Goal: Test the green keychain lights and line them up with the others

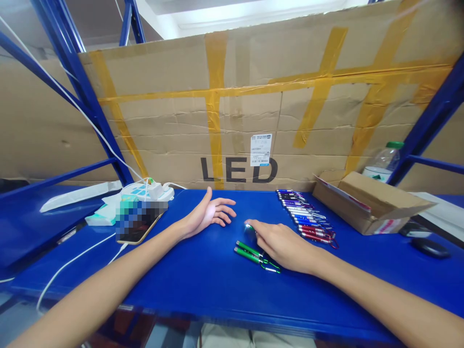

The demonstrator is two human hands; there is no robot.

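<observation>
My left hand (pixel 214 211) is raised over the blue table (pixel 203 280), palm turned to the right, fingers spread and holding nothing. A pale spot of light falls on its palm. My right hand (pixel 284 244) is closed around a small flashlight (pixel 248 229), whose silver head points toward the left palm; most of its body is hidden by the fingers. Just below that hand lie two green penlights (pixel 248 252) with green carabiner clips. Beyond it, to the right, is a row of several penlights (pixel 302 215) in blue, purple, silver and red, also with clips.
An open cardboard box (pixel 377 203) stands at the right, near a plastic bottle (pixel 384 162) and a black computer mouse (pixel 430 247). At left are a phone (pixel 139 231), a power strip (pixel 163 193) and white cables. A large taped cardboard sheet (pixel 174 130) closes the back.
</observation>
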